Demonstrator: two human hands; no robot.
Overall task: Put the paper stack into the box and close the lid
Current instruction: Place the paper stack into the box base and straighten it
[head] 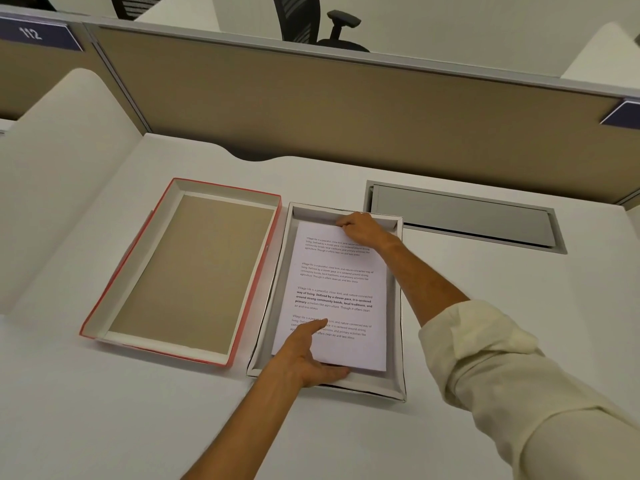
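A white shallow box (398, 341) lies open on the desk, centre right. The paper stack (341, 289), white sheets with printed text, lies inside it. My left hand (308, 358) grips the stack's near edge, thumb on top and fingers under it. My right hand (360, 228) holds the stack's far edge against the box's far wall. The lid (187, 268), red outside with a brown inner face, lies upside down just left of the box, touching it.
A grey cable hatch (464, 216) is set into the desk behind the box on the right. A tan partition wall (346, 116) runs along the back. A white curved divider (62, 188) stands at the left.
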